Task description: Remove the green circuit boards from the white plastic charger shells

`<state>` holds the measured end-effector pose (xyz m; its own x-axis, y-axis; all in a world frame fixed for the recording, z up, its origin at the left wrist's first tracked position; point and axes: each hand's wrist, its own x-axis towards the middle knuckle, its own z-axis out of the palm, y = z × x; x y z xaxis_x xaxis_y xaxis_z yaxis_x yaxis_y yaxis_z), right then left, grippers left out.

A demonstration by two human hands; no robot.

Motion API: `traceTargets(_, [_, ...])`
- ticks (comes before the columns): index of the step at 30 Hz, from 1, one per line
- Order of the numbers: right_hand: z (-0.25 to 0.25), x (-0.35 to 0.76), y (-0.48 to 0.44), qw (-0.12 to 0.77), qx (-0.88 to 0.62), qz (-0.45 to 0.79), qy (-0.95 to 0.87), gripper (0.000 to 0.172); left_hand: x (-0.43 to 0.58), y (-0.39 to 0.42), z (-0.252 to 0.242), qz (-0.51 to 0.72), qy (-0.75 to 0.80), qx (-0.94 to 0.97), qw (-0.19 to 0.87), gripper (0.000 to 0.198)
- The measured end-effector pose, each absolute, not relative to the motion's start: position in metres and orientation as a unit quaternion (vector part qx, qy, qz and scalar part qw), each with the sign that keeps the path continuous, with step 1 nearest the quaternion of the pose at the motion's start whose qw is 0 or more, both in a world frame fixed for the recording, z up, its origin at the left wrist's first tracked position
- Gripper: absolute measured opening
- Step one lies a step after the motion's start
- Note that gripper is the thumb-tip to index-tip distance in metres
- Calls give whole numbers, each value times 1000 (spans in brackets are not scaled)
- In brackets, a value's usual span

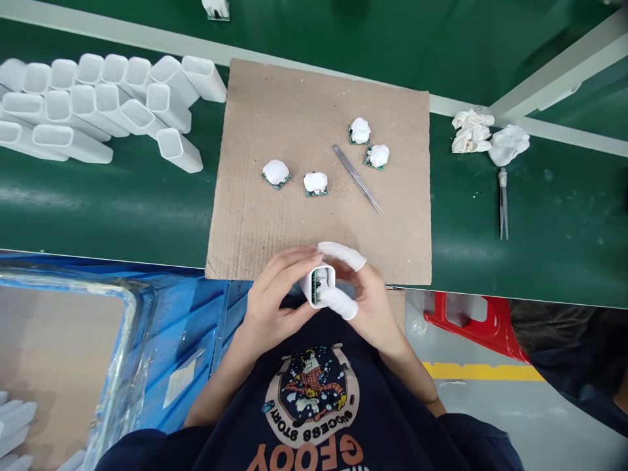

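Observation:
Both hands meet at the near edge of a brown cardboard sheet [275,118]. My left hand [275,297] wraps round a white rectangular plastic casing [318,286], whose open end faces up and shows a small circuit board inside. My right hand [366,294] wears white finger cots on thumb and index finger and pinches the same casing from the right. On the cardboard lie several small green circuit boards topped with white lumps [275,173], and a pair of metal tweezers [356,178] beside them.
A pile of empty white casings [103,104] lies at the left on the green bench [540,216]. Crumpled white finger cots [490,137] and another pair of tweezers [503,204] lie at the right. A blue crate [186,340] stands near left, a red stool [471,324] near right.

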<state>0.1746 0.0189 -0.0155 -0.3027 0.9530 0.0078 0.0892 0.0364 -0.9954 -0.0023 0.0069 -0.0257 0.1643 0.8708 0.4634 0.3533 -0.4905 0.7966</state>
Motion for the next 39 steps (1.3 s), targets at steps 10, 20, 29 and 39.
traceTargets(10, [9, 208, 19, 340, -284, 220, -869, 15, -19, 12, -32, 406, 269, 649, 585, 68])
traceTargets(20, [2, 211, 24, 321, -218, 271, -881, 12, -20, 14, -36, 365, 251, 636, 632, 67])
traceTargets(29, [-13, 211, 31, 359, -261, 221, -869, 34, -15, 25, -35, 351, 336, 560, 671, 58])
traceTargets(39, [25, 210, 137, 185, -274, 207, -921, 26, -30, 70, -19, 403, 453, 577, 548, 57])
